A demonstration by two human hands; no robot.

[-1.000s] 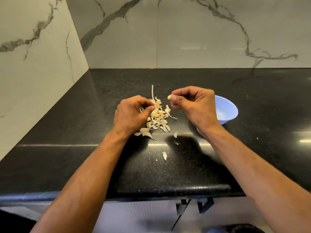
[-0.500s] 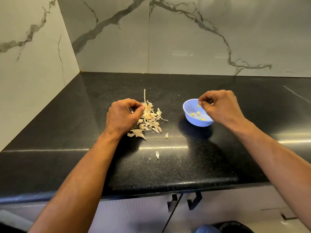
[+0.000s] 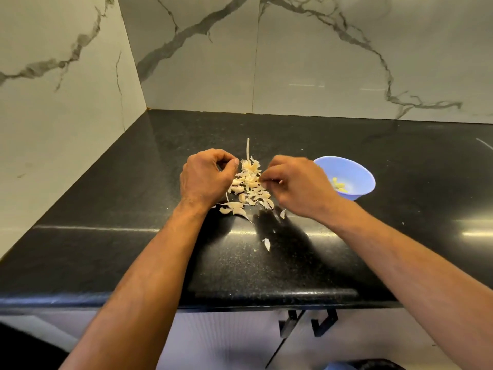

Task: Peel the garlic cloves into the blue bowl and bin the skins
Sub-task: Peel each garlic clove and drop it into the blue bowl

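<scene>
Right hand [image 3: 298, 186] pinched into skins [image 3: 249, 186] for next clove; left hand [image 3: 206, 177] curled, grip unclear; bowl [image 3: 354, 169] nearby on worktop [image 3: 373, 249].

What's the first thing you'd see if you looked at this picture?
Two hands meet in the middle of the black counter: the left hand and right hand sit on either side of a pale pile of garlic skins. The right hand's fingers reach into the pile. Just to its right sits a blue bowl with a few yellow peeled cloves inside.
</scene>
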